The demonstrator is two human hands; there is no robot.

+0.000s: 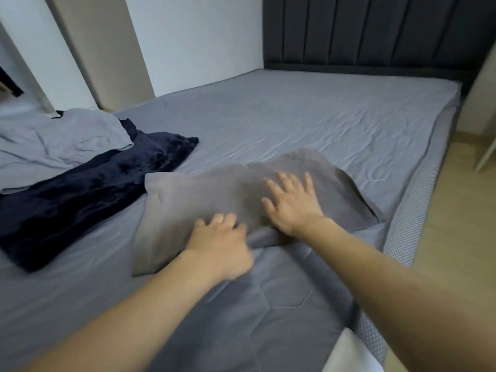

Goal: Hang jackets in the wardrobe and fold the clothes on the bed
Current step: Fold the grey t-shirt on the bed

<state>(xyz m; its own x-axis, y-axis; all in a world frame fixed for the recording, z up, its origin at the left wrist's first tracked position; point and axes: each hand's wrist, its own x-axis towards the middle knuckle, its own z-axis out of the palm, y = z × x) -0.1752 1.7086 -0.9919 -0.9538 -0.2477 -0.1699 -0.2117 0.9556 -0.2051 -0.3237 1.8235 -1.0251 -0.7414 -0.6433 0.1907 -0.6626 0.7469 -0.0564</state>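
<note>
On the bed (pixel 308 116), a grey garment (pixel 214 191) lies near its front edge. A right hand (pixel 292 202) presses flat on it, fingers spread; a left hand (pixel 222 242) grips its near edge, slightly blurred.

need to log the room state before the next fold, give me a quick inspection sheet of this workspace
surface: bed with a wrinkled grey sheet; darker quilted cover at its near edge.
job's things: grey-brown garment lying partly folded near the front; navy garment spread out at left; light grey garment crumpled, overlapping the navy one.
clutter: nothing seen.
hands: left hand blurred, fingers curled at the garment's near edge; right hand flat on it, fingers spread.
cables: nothing seen.
surroundings: dark padded headboard, white wall, wooden floor at right.
</note>
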